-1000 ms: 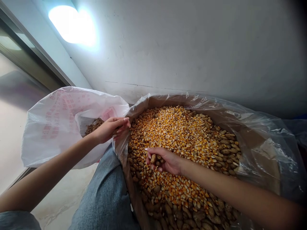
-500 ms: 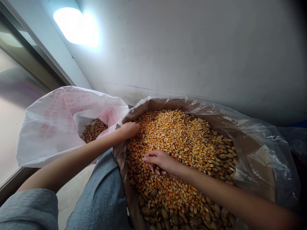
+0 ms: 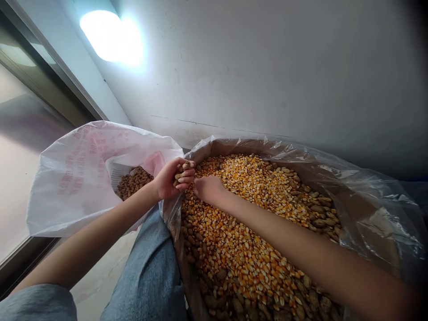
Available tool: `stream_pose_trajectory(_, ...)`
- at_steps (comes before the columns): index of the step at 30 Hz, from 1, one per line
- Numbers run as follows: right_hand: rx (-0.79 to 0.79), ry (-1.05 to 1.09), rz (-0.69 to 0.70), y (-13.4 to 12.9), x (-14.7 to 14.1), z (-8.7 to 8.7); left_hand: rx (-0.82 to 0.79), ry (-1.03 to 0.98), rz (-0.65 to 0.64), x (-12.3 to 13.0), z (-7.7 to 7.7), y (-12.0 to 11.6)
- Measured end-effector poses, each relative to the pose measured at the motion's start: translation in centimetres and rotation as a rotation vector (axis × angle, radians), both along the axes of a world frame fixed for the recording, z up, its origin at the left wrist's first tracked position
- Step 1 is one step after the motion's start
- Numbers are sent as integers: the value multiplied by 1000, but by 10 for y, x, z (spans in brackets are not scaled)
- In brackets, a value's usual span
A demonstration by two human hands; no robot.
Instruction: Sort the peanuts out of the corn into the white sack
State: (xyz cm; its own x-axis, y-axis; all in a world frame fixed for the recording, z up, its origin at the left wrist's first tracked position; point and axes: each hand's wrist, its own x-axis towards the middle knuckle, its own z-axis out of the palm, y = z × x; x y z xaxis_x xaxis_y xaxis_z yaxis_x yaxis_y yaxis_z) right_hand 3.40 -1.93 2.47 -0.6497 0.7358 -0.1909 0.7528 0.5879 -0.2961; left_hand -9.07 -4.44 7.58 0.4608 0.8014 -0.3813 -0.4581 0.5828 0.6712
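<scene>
My left hand is curled around several unshelled peanuts, held above the left rim of a plastic-lined box. Right beside it, my right hand reaches down into the box with its fingers bent into the corn; what they hold, if anything, is hidden. Loose yellow corn kernels cover the middle of the box, and unshelled peanuts show along its right side and front. To the left, a white woven sack with pink print stands open, with peanuts inside it.
A grey wall rises close behind the box and the sack. Clear plastic liner bunches over the box's right side. My denim-covered leg is against the box's left side. A bright lamp shines at upper left.
My left hand has lifted out of the box's left edge with peanuts in it. My right hand has moved up and left across the corn, close to the left hand.
</scene>
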Motion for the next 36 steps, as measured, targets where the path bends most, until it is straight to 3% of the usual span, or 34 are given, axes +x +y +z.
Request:
stream_pose_trajectory(2,-194,146,-107,4,8,-2,-26,-83,29,-3,0,-2)
stream_pose_trajectory(4,-586,438,-225,9,23,-2,-15,-48,51,-4,-3,-2)
stream_pose_trajectory(6,-997,770,-293,12,41,-1,66,122,57,-2,-8,0)
stream_pose_trajectory(9,-1356,1164,-339,16,63,2,395,679,-33,1,-16,3)
stream_pose_trajectory(13,-1494,1419,-377,17,73,1,999,1608,-355,4,-33,4)
stream_pose_trajectory(15,-1452,1446,-417,18,71,-2,1137,1877,-580,4,-43,4)
stream_pose_trajectory(17,-1342,1390,-457,19,67,-6,1198,1984,-734,5,-51,5)
stream_pose_trajectory(20,-1022,1086,-450,20,60,-13,1236,2024,-770,5,-57,8)
stream_pose_trajectory(22,-682,773,-366,19,55,-14,1210,2018,-747,5,-55,9)
stream_pose_trajectory(25,-156,300,-168,16,46,-12,1119,1913,-588,4,-46,10)
stream_pose_trajectory(27,25,51,-70,13,40,-10,1005,1730,-421,3,-36,10)
stream_pose_trajectory(31,55,-105,-47,13,32,-8,621,1130,-189,0,-14,2)
stream_pose_trajectory(34,-42,33,-111,15,36,-9,440,742,27,-12,2,-7)
stream_pose_trajectory(36,-158,188,-171,19,42,-7,405,679,215,-31,10,-13)
